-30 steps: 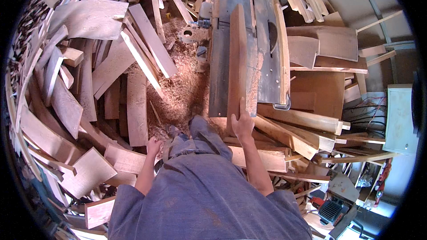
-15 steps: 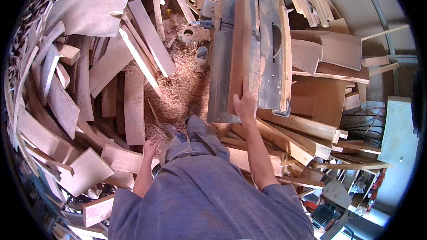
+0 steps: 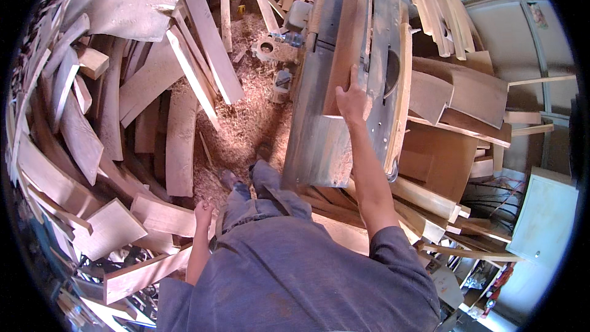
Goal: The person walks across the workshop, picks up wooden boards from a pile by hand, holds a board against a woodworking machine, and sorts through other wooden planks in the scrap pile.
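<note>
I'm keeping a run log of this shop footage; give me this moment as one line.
right hand: pushing reddish-brown wooden board along grey saw table | left hand: empty, at side | floor: sawdust

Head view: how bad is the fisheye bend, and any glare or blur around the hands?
Head view: strong bend, planks curving along the left rim, black corners. Right hand on the board sharp; left hand slightly soft. Washed-out bright patch at top right; sawdust sunlit but not blown out.

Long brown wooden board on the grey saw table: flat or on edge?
On edge. The long brown wooden board shows its broad face sideways; right hand grips its near end.
</note>
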{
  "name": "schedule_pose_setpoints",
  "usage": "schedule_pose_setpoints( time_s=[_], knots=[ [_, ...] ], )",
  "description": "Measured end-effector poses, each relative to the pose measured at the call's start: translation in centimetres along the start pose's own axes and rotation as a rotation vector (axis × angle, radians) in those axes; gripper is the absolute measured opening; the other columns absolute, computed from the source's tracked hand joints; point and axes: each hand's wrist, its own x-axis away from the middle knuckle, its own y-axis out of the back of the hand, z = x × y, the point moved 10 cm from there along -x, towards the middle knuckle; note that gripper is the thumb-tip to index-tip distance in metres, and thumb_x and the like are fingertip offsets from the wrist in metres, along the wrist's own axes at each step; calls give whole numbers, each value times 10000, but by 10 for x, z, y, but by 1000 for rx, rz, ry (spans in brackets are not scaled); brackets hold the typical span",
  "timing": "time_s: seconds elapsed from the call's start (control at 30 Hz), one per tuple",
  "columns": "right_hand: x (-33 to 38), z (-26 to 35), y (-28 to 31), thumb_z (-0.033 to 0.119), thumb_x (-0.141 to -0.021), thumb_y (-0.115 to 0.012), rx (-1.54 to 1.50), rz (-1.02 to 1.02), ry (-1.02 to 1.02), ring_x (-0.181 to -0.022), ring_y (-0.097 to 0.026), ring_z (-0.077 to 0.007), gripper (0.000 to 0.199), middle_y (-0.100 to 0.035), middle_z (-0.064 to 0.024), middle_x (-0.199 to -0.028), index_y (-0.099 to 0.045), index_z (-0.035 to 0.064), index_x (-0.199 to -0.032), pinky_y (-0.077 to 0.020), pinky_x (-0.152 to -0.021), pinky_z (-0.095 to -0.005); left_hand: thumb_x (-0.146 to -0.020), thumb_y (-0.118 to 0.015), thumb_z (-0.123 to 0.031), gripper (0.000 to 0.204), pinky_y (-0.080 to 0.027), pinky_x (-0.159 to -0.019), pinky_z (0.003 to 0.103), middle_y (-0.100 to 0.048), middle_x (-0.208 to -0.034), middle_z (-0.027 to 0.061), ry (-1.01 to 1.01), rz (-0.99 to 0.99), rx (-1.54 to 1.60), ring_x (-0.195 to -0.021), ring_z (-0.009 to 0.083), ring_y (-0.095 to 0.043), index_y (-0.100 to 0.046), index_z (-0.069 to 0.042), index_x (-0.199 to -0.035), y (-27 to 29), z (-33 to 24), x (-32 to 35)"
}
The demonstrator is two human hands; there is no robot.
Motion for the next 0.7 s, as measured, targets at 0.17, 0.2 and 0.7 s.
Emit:
schedule_pose_setpoints(
  time_s=[0.17, 0.2, 0.7],
  knots=[
    [-52, 13, -4, 230, -789, -616, -18, 4, 23, -770, -666, -460, 812, -674, -291, -832, -296, 158, -1532, -532, -713, -538, -816, -700, -144, 202, -444, -495, 249, -549, -745, 5, -13, -8, -18, -629, 93, -563, -503, -100, -814, -8, 18, -2],
    [-62, 9, -3, 234, -771, -617, -12, 24, -28, -817, -663, -470, 805, -670, -308, -873, -331, 167, -1520, -530, -756, -533, -816, -700, -144, 202, -444, -495, 249, -549, -745, 5, -9, -1, -19, -629, 93, -563, -503, -100, -814, -14, 10, -3],
    [-190, -5, -15, 255, -759, -605, 60, -48, 28, -828, -682, -436, 798, -692, -271, -887, -357, 183, -1514, -542, -767, -520, -840, -654, -147, 155, -428, -525, 279, -536, -705, 7, 108, -29, 39, -612, 102, -516, -529, -58, -813, -43, -80, 36]
  ],
)
